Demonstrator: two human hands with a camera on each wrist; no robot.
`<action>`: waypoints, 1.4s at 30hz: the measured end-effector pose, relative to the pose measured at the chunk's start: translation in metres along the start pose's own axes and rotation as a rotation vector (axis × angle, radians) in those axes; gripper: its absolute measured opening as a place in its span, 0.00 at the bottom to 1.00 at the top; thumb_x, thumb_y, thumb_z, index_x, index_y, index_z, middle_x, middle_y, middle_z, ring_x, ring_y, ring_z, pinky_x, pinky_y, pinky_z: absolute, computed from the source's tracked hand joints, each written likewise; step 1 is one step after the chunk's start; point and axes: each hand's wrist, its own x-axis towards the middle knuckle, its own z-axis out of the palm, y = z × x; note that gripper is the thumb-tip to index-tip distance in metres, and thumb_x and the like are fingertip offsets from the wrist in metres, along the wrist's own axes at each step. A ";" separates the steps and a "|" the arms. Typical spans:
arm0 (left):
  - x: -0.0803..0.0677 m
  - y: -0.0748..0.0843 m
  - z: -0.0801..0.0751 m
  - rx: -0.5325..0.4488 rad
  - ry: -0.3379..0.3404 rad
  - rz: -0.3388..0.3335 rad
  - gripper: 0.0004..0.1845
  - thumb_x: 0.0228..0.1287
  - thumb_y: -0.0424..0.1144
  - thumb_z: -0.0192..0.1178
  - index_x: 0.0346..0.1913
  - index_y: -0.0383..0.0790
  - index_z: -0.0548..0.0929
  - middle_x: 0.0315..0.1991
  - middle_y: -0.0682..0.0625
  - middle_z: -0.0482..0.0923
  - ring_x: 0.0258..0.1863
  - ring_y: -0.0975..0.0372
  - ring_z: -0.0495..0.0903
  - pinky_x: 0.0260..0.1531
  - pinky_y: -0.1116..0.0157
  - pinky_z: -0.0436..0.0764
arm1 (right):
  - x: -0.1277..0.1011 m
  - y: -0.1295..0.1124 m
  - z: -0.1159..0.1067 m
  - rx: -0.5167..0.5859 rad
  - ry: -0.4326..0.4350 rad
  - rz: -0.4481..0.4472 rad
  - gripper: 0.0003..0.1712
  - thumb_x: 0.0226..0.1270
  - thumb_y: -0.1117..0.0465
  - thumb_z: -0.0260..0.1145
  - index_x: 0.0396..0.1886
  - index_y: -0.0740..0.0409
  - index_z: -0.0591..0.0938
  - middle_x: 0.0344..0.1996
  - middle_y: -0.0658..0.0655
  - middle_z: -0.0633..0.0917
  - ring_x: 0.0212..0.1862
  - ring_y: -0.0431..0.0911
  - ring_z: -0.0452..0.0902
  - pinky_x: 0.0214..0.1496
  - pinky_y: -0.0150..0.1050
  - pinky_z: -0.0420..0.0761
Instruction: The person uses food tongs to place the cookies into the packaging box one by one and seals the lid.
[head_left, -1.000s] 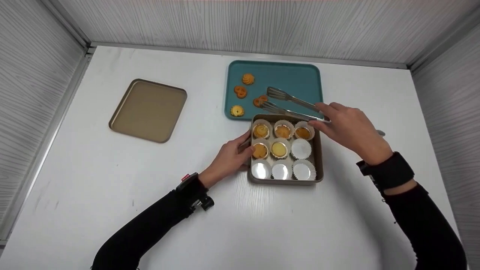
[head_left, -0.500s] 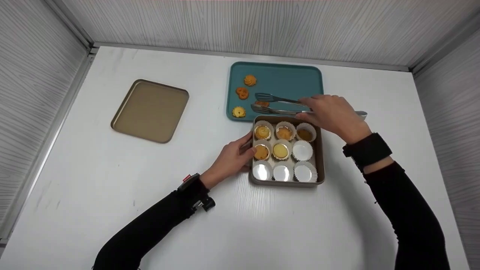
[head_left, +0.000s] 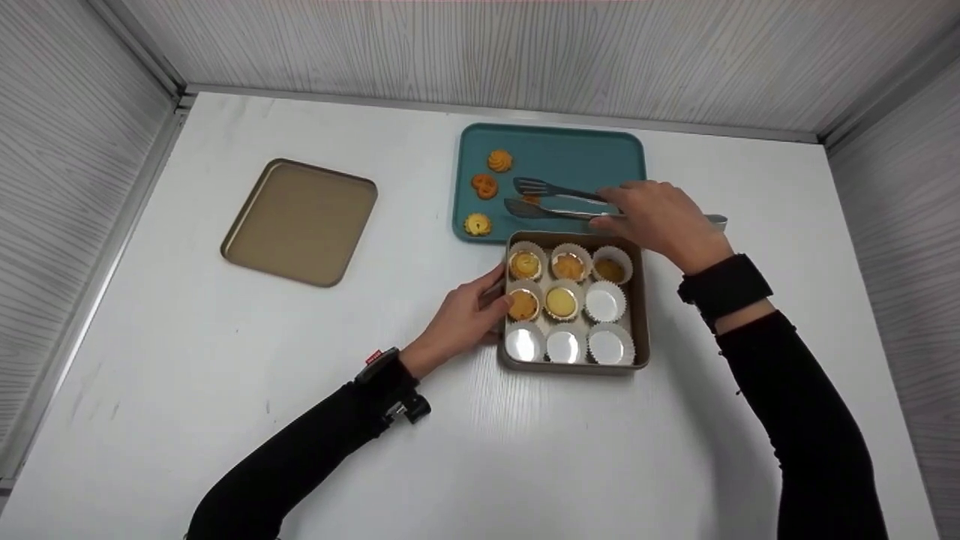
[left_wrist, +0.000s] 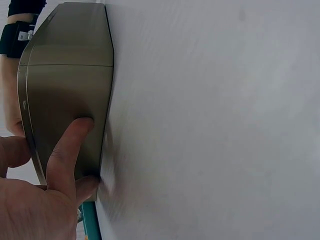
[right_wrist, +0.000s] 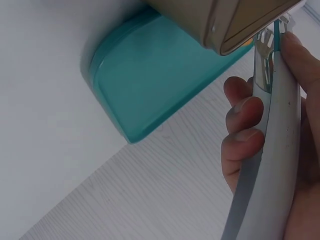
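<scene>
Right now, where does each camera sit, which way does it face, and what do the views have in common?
Head: looks down on the table, both hands, black sleeves.
Left wrist: low by the left hand, facing the baking tin whose side its fingers touch.
Right wrist: under the right hand holding tongs, facing the teal tray.
Shared: the tin, the tray and the table appear in all three.
</scene>
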 end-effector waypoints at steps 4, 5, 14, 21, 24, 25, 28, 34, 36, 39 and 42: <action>0.000 0.000 0.000 0.008 0.004 0.004 0.34 0.79 0.39 0.55 0.81 0.35 0.58 0.77 0.42 0.65 0.72 0.56 0.70 0.71 0.64 0.69 | -0.003 0.007 0.000 0.012 -0.015 0.021 0.29 0.75 0.48 0.68 0.65 0.64 0.81 0.48 0.67 0.87 0.47 0.60 0.83 0.48 0.60 0.82; 0.000 0.000 0.000 0.008 0.004 0.004 0.34 0.79 0.39 0.55 0.81 0.35 0.58 0.77 0.42 0.65 0.72 0.56 0.70 0.71 0.64 0.69 | -0.004 0.008 0.000 0.014 -0.017 0.027 0.29 0.75 0.48 0.68 0.65 0.64 0.81 0.48 0.67 0.87 0.47 0.61 0.83 0.49 0.60 0.82; -0.001 0.000 0.000 -0.050 -0.008 -0.003 0.34 0.80 0.38 0.55 0.81 0.34 0.57 0.76 0.41 0.65 0.73 0.56 0.70 0.70 0.64 0.70 | -0.016 0.025 0.004 0.009 0.037 0.034 0.27 0.74 0.51 0.70 0.61 0.67 0.83 0.45 0.68 0.87 0.43 0.61 0.85 0.44 0.59 0.84; -0.001 0.001 -0.001 -0.056 -0.006 -0.006 0.34 0.79 0.39 0.55 0.81 0.34 0.57 0.76 0.40 0.66 0.72 0.56 0.70 0.70 0.64 0.70 | -0.016 0.027 0.011 0.057 0.053 0.048 0.29 0.74 0.49 0.70 0.63 0.67 0.81 0.46 0.69 0.87 0.44 0.61 0.84 0.47 0.60 0.83; -0.001 0.001 0.000 -0.053 -0.007 -0.010 0.34 0.79 0.39 0.55 0.81 0.34 0.57 0.76 0.41 0.66 0.72 0.56 0.70 0.70 0.64 0.70 | -0.015 0.027 0.015 0.068 0.060 0.044 0.31 0.75 0.48 0.69 0.65 0.67 0.80 0.49 0.70 0.87 0.46 0.62 0.84 0.50 0.61 0.83; -0.001 0.001 0.000 -0.052 -0.007 -0.009 0.34 0.79 0.39 0.55 0.81 0.34 0.57 0.76 0.41 0.66 0.72 0.56 0.70 0.70 0.64 0.70 | -0.014 0.027 0.016 0.070 0.063 0.041 0.31 0.75 0.48 0.68 0.65 0.67 0.80 0.49 0.70 0.86 0.46 0.62 0.84 0.50 0.61 0.83; -0.001 0.001 0.000 -0.045 -0.004 -0.005 0.34 0.79 0.39 0.56 0.81 0.35 0.57 0.76 0.41 0.66 0.72 0.56 0.70 0.70 0.64 0.70 | -0.013 0.029 0.019 0.069 0.072 0.039 0.30 0.75 0.49 0.68 0.65 0.67 0.80 0.49 0.70 0.86 0.45 0.61 0.84 0.50 0.60 0.83; -0.001 0.001 0.000 -0.046 0.000 -0.003 0.34 0.79 0.39 0.56 0.81 0.36 0.58 0.76 0.42 0.66 0.72 0.57 0.71 0.70 0.64 0.70 | -0.010 0.037 0.023 0.076 0.084 0.023 0.29 0.75 0.50 0.69 0.64 0.66 0.81 0.48 0.68 0.87 0.45 0.60 0.84 0.49 0.59 0.83; -0.001 0.001 0.000 -0.051 -0.002 -0.004 0.34 0.79 0.39 0.56 0.81 0.36 0.58 0.76 0.42 0.66 0.72 0.56 0.71 0.70 0.64 0.71 | -0.011 0.040 0.025 0.088 0.097 0.010 0.29 0.74 0.49 0.69 0.64 0.66 0.81 0.48 0.68 0.87 0.44 0.59 0.84 0.49 0.59 0.83; -0.001 0.000 0.000 -0.059 -0.007 -0.006 0.34 0.79 0.38 0.55 0.81 0.35 0.58 0.76 0.42 0.66 0.72 0.57 0.70 0.69 0.64 0.71 | -0.012 0.044 0.028 0.106 0.115 0.002 0.29 0.74 0.49 0.69 0.64 0.65 0.81 0.46 0.67 0.88 0.43 0.59 0.85 0.47 0.58 0.83; -0.001 0.000 0.000 -0.064 -0.013 -0.008 0.34 0.79 0.38 0.55 0.81 0.34 0.57 0.76 0.42 0.65 0.72 0.57 0.70 0.70 0.64 0.71 | -0.013 0.046 0.031 0.113 0.127 0.004 0.30 0.74 0.48 0.69 0.65 0.65 0.81 0.46 0.67 0.88 0.44 0.59 0.85 0.47 0.58 0.84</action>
